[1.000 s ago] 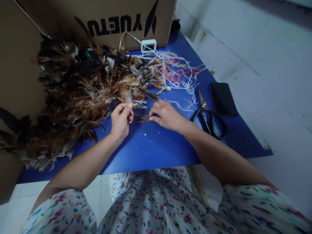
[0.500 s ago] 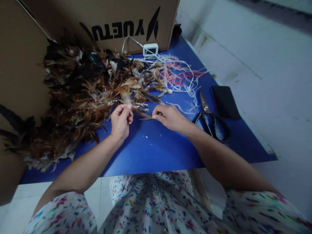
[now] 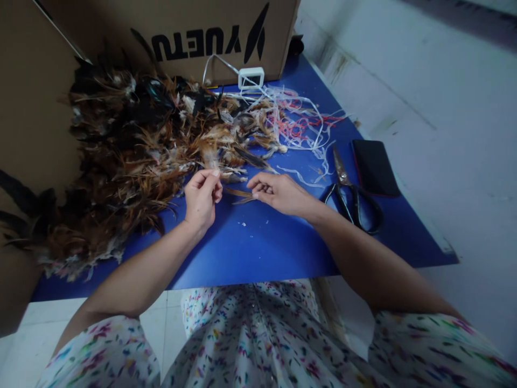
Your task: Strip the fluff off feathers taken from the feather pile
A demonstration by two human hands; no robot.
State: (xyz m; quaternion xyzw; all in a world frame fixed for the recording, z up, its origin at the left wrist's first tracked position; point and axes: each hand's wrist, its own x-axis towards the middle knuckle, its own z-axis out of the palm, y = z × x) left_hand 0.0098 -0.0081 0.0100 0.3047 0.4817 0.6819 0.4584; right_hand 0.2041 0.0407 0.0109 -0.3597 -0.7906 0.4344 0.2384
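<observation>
My left hand [image 3: 201, 198] is closed in a pinch, with a pale tan feather [image 3: 210, 155] rising from its fingertips in front of the pile. To its right, my right hand [image 3: 278, 193] has its thumb against the ends of a few thin brown feathers [image 3: 239, 194], which point left over the table. Its index finger is lifted a little from the thumb. Behind both hands spreads a large heap of brown and black feathers [image 3: 133, 145]. Some white bits of fluff [image 3: 243, 223] lie below the hands.
The blue table [image 3: 258, 253] holds black-handled scissors [image 3: 351, 199], a dark phone-like slab [image 3: 375, 168], tangled white and red strings [image 3: 299, 126] and a small white device [image 3: 251, 71]. A cardboard box [image 3: 226, 16] stands behind, another cardboard panel [image 3: 36, 108] at left, a wall [image 3: 452, 140] at right.
The index finger of my right hand has lifted away from the thumb, and the brown feathers have fanned slightly apart. My left hand keeps its pinch. The camera view has shifted slightly.
</observation>
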